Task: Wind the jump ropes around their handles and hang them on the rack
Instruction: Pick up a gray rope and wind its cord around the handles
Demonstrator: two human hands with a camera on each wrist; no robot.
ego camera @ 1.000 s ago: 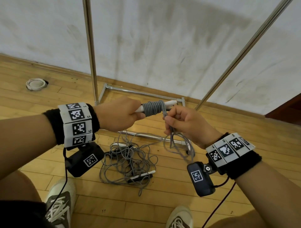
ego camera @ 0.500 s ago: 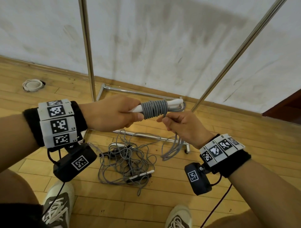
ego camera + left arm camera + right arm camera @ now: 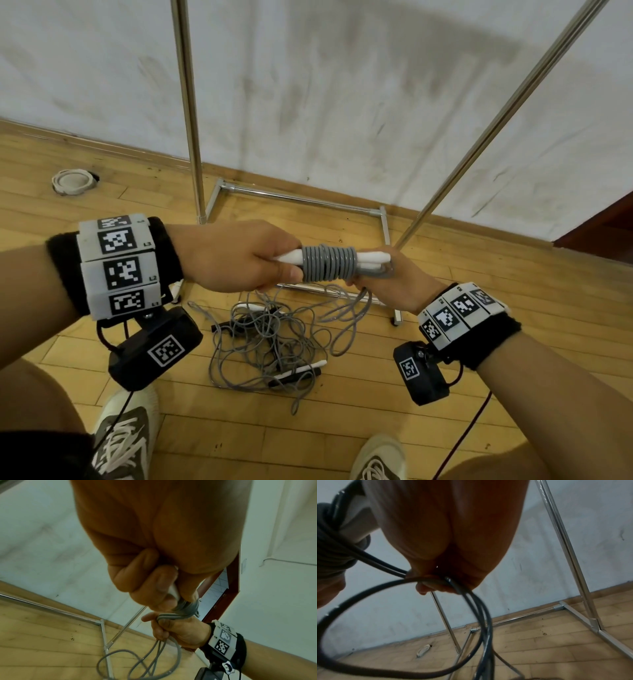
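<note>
My left hand (image 3: pixel 274 262) grips the white handles (image 3: pixel 371 257) of a jump rope, held level at chest height. Grey rope (image 3: pixel 327 262) is coiled tightly round the middle of the handles. My right hand (image 3: pixel 373 284) sits just below and behind the handles' right end and pinches the doubled loose rope (image 3: pixel 169 618), which hangs down in loops (image 3: pixel 477 609) towards the floor. More jump ropes (image 3: pixel 270 339) lie in a tangled heap on the floor below, with white and black handles (image 3: pixel 298 371) among them. The metal rack (image 3: pixel 186 102) stands behind, against the wall.
The rack's base bars (image 3: pixel 298 198) lie on the wooden floor by the wall, and its slanted pole (image 3: pixel 507 113) rises at the right. A white ring-shaped object (image 3: pixel 72 180) sits on the floor at the far left. My shoes (image 3: pixel 120 442) are at the bottom edge.
More turns of grey rope have gone on the handles. My right hand has moved from in front of the coil to below and behind its right end. The hanging loops are shorter.
</note>
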